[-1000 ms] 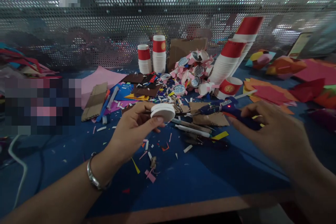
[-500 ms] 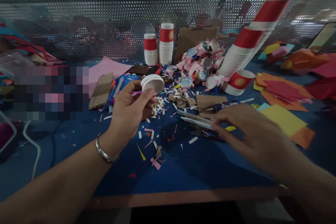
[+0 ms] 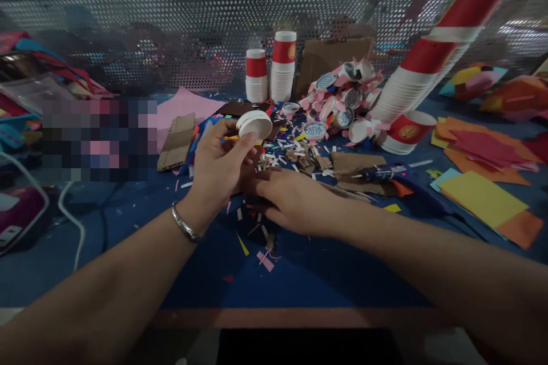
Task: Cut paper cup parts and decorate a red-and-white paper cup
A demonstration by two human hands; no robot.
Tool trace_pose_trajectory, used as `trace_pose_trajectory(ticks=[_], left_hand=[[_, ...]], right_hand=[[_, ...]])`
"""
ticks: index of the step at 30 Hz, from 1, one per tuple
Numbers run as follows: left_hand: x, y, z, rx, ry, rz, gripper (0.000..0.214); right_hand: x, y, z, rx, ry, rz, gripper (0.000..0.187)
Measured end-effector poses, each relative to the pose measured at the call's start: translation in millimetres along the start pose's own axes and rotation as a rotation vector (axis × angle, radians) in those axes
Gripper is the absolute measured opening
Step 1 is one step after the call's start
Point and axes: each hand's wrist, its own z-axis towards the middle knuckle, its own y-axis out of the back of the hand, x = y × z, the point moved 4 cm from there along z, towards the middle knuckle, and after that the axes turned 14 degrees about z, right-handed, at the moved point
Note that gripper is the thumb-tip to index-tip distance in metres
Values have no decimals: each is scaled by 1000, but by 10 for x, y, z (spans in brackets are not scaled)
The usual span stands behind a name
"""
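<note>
Two bare hands meet over a blue table [image 3: 342, 279] strewn with cut paper. The left hand [image 3: 218, 162], a silver bangle [image 3: 185, 223] at its wrist, pinches a white disc [image 3: 255, 126] between thumb and fingers, well above the tabletop. The disc is tilted, so that its shallow, rimmed inner side faces the viewer.

The right hand [image 3: 299, 199] reaches across, low and just below the disc, its fingers bent toward the left. Its fingertips lie in shadow at the edge of the scraps [image 3: 285, 152]; I cannot tell whether they grip something or only touch.

Judging by this, the step in hand is one of holding and reaching: the disc kept up by the left hand while the right feels about below. The next move calls for a steady left pinch and for right fingers that do not drag loose bits along.

To the right, a blue glue gun [image 3: 381, 172] with a small red light rests partly on cardboard [image 3: 355, 162], near yellow paper [image 3: 483, 197]. Farther back is a heap of cup pieces [image 3: 329, 107] with pink tabs, between two upright cup stacks [image 3: 282, 68] and some leaning stacks [image 3: 406, 80]. Behind everything stands a perforated screen [image 3: 192, 40].
</note>
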Motion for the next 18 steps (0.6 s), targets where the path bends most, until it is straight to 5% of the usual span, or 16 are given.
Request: trace_pose_trajectory(ticks=[18], left_hand=[[-45, 8, 19, -10, 45, 84, 10]], right_hand=[[-101, -85, 60, 17, 70, 120, 20]])
